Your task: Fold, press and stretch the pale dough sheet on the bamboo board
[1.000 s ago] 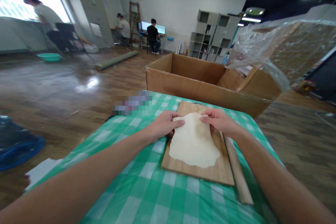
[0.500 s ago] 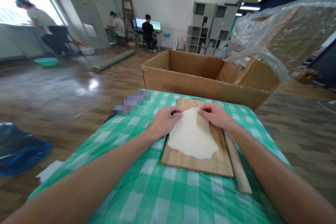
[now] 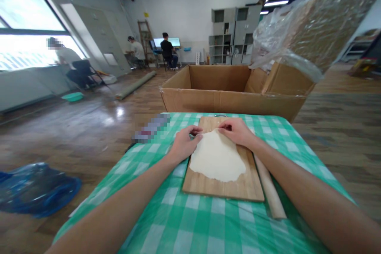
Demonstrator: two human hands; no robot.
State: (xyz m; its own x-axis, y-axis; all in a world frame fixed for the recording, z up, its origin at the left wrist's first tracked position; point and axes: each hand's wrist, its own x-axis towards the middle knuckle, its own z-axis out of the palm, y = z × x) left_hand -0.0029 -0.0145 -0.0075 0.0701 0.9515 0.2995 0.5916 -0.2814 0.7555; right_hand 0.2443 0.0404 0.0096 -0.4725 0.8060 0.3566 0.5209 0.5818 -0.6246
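A thin, pale sheet of dough [image 3: 216, 158] with a wavy near edge lies on a wooden cutting board [image 3: 220, 193]. My left hand [image 3: 187, 141] pinches the sheet's far left edge between thumb and fingers. On the far right edge, my right hand [image 3: 235, 131] grips the dough with its fingertips curled. Along the board's right side rests a wooden rolling pin [image 3: 270, 189], partly hidden under my right forearm.
The table wears a green checked cloth [image 3: 178, 222]. A pixelated item [image 3: 151, 128] lies at its far left corner. Beyond stands a large open cardboard box [image 3: 226, 100]. A blue plastic bag [image 3: 38, 190] sits on the floor at left. Several people are seated farther back.
My right hand has shifted slightly left along the dough's far edge, and my left hand has moved a little lower and left. The camera view has tilted up and turned left.
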